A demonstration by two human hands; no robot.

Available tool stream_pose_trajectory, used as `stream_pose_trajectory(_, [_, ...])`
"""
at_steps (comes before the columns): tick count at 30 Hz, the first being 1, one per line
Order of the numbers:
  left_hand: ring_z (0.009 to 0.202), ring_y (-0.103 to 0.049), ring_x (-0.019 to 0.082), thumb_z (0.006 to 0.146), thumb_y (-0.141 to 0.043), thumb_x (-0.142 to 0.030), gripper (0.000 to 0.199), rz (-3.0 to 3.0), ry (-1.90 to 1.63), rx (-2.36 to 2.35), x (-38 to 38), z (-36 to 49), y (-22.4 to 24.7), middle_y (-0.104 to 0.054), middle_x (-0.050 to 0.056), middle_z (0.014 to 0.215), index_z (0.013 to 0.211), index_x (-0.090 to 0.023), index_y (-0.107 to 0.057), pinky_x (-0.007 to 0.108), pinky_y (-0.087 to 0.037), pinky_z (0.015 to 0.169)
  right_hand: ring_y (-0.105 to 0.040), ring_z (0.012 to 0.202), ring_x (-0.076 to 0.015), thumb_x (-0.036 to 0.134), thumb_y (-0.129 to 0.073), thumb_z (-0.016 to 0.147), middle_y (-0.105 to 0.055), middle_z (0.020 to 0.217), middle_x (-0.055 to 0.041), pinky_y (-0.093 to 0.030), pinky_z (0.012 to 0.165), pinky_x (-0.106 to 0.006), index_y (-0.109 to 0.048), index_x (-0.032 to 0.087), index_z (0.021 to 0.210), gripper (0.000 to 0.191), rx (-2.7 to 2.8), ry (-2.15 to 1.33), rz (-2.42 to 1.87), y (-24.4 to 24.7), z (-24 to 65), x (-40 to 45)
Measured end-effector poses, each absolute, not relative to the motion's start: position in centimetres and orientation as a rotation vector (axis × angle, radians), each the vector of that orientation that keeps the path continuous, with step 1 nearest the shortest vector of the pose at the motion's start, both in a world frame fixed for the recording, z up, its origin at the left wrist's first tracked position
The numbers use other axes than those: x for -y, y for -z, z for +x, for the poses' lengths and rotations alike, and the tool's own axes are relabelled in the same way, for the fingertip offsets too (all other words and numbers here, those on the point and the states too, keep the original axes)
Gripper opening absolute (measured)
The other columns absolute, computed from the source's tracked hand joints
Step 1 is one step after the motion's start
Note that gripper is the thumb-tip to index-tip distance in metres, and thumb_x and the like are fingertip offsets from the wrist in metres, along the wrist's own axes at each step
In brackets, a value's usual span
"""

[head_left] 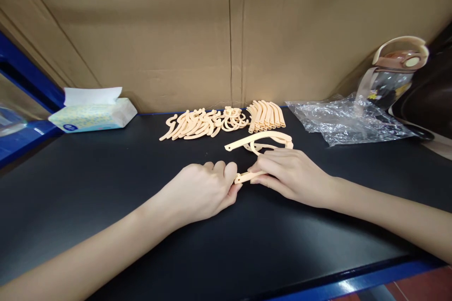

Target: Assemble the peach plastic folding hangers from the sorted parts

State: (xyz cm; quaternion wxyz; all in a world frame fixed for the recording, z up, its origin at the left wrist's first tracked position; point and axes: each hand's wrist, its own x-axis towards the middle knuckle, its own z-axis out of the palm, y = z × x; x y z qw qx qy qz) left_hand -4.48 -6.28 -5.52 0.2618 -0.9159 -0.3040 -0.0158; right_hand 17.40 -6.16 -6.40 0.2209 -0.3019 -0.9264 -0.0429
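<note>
Bottle beside clear plastic bag, tissue pack

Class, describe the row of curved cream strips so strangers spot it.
On the black tabletop, find the crumpled clear plastic at right. Left of it are the curved cream strips, lined up side by side, unlike the jumbled hooked cream pieces.

Cardboard wall at far side; black tabletop, blue-edged; reddish floor near right; light reflecting.
</note>
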Motion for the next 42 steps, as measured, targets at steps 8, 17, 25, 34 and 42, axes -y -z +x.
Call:
stream_pose_trajectory(8, [0.042, -0.053, 0.017, 0.091, -0.035, -0.026, 0.024, -2.444, 0.072, 0.754, 6.46, -4.49, 5.51, -0.053, 0.001, 0.057, 0.071, -0.019, -0.046, 0.029, -0.021, 0.039, -0.058, 0.068, -0.0136, 0.031, -0.042, 0.096, -0.063, 0.074, -0.0016, -0.040, 0.063, -0.025, -0.057, 0.017, 0.087, 0.023, 2.577, -0.010, -0.865, 6.24, 17.41, 6.29])
stream_pose_trajectory(17, [0.042, -0.052, 0.018, 0.092, -0.035, -0.027, 0.025, -2.439, 0.081, 0.691, 6.38, -4.62, 5.70, -0.051, 0.001, 0.056, 0.071, -0.019, -0.046, 0.029, -0.023, 0.039, -0.060, 0.070, -0.0133, 0.032, -0.043, 0.096, -0.065, 0.077, -0.0017, -0.040, 0.065, -0.024, -0.057, 0.017, 0.087, 0.023, 2.571, -0.093, -0.853, 6.25, 17.48, 6.22])
stream_pose_trajectory(25, [0.042, -0.051, 0.016, 0.091, -0.038, -0.028, 0.025, -2.412, 0.146, 0.609, 6.28, -4.73, 5.53, -0.049, -0.001, 0.054, 0.068, -0.019, -0.045, 0.029, -0.028, 0.038, -0.059, 0.072, -0.0133, 0.031, -0.043, 0.095, -0.064, 0.079, -0.0017, -0.039, 0.066, -0.025, -0.056, 0.017, 0.088, 0.020, 2.596, -0.132, -0.845, 6.34, 17.61, 6.13])
stream_pose_trajectory(34, [0.039, -0.049, 0.014, 0.089, -0.041, -0.030, 0.027, -2.397, 0.206, 0.542, 6.02, -4.75, 5.33, -0.047, -0.003, 0.051, 0.064, -0.020, -0.043, 0.028, -0.030, 0.038, -0.058, 0.072, -0.0128, 0.031, -0.044, 0.095, -0.065, 0.081, -0.0015, -0.038, 0.066, -0.025, -0.055, 0.017, 0.088, 0.019, 2.603, -0.166, -0.829, 6.40, 17.67, 6.17])
stream_pose_trajectory(42, [0.038, -0.049, 0.014, 0.089, -0.041, -0.030, 0.027, -2.425, 0.201, 0.547, 6.09, -4.88, 5.50, -0.047, -0.003, 0.050, 0.064, -0.020, -0.043, 0.028, -0.029, 0.037, -0.059, 0.073, -0.0127, 0.031, -0.044, 0.095, -0.066, 0.082, -0.0014, -0.039, 0.067, -0.025, -0.055, 0.017, 0.089, 0.018, 2.601, -0.174, -0.820, 6.48, 17.65, 6.15])
